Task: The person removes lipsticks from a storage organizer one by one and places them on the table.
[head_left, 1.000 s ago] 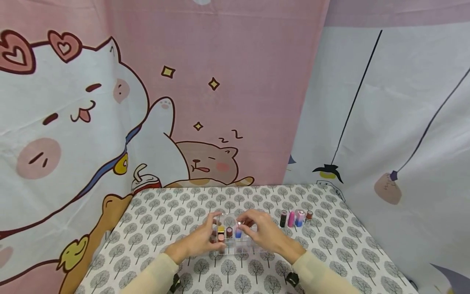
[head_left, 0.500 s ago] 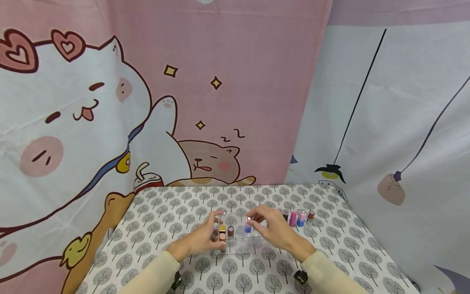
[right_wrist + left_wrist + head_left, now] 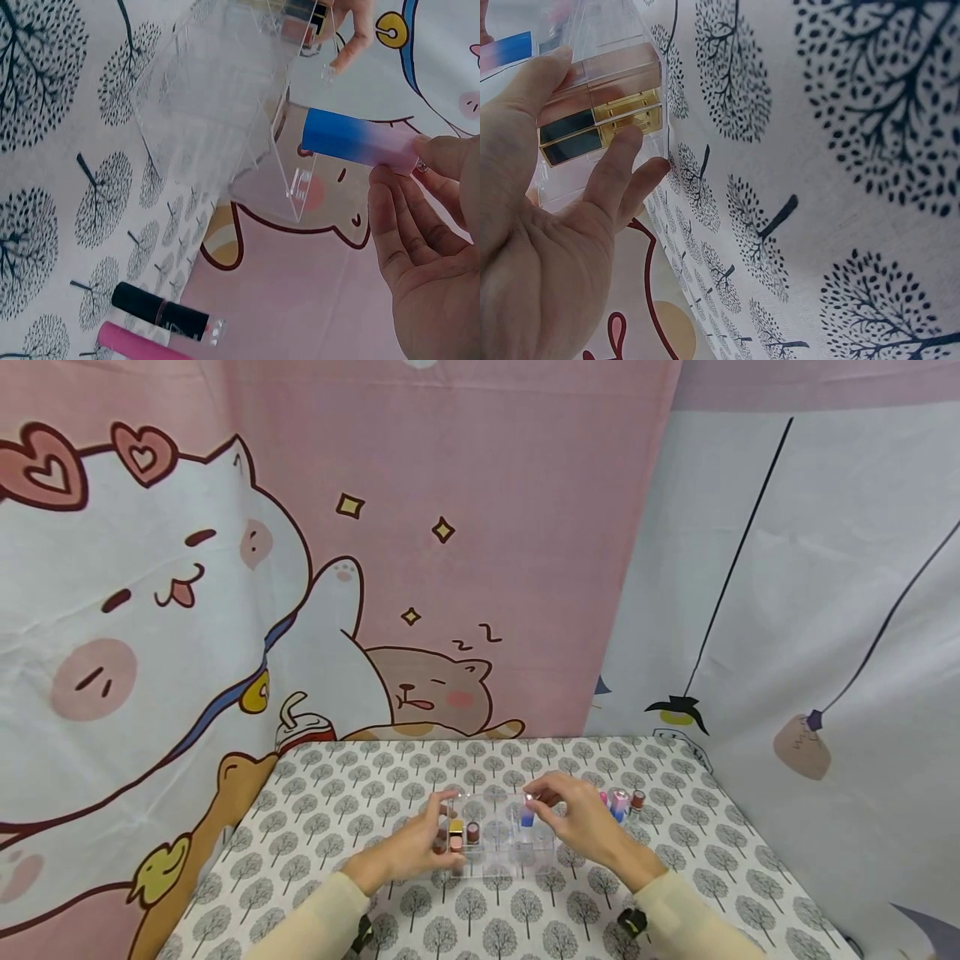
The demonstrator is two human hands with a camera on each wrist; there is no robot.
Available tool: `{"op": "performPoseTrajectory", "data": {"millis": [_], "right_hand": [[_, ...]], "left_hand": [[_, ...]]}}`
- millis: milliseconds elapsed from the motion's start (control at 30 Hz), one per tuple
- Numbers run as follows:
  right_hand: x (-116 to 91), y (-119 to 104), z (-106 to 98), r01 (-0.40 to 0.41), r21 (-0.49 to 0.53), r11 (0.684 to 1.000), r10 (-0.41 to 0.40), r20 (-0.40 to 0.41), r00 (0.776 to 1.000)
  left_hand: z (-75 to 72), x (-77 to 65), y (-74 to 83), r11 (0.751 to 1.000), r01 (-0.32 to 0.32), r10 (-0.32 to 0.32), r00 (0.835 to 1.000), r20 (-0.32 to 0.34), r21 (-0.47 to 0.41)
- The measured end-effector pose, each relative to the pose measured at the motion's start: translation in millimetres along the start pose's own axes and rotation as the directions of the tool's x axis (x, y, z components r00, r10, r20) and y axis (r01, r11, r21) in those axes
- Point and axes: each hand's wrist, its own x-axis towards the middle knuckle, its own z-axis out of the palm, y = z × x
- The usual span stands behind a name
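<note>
A clear organizer box point(image 3: 495, 865) with compartments sits on the table. My left hand point(image 3: 414, 843) grips its left end, thumb and fingers round the sides. Inside that end are gold-and-black lipstick tubes point(image 3: 646, 118) and, beside them, a dark red-brown lipstick point(image 3: 472, 833). My right hand point(image 3: 576, 806) pinches a lipstick tube point(image 3: 356, 141), blue fading to pink, by its pink end between thumb and fingers. In the right wrist view the tube's blue end hangs over the organizer's open side; the compartments beneath it look see-through.
To the right, a pink-and-blue tube point(image 3: 618, 805) and a red-brown lipstick point(image 3: 637, 800) stand in a row. A black lipstick point(image 3: 161, 311) and a bright pink tube point(image 3: 142, 343) stand nearby. A tree-print cloth point(image 3: 495, 935) covers the table, and a cartoon curtain point(image 3: 517, 568) rises behind it.
My right hand has moved right and slightly away with the blue-and-pink lipstick, from the organizer's middle to its right end. My left hand keeps its grip on the left end.
</note>
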Motion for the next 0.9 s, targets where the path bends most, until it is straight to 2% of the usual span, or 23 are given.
{"op": "performPoseTrajectory", "data": {"millis": [167,433,733,900], "right_hand": [[-1.7,4.9,-6.7,-0.022,-0.019,1.000,0.022,-0.013,1.000],[-2.5,13.0,-16.5,0.012,-0.065,0.998,-0.016,-0.067,0.998],[-7.4,18.1,-26.2,-0.103,-0.028,0.994,0.102,-0.036,0.994],[-10.2,22.0,-31.6,-0.094,-0.032,0.995,0.092,-0.052,0.994]], "left_hand": [[-0.2,-0.4,-1.2,1.000,-0.011,0.011,1.000,0.004,0.006],[-0.3,1.8,-0.5,1.000,-0.019,0.019,1.000,0.001,0.012],[-0.2,0.8,-1.4,0.999,-0.023,0.023,1.000,0.000,0.022],[0.0,-0.6,-0.7,1.000,-0.013,0.013,1.000,0.004,0.010]]}}
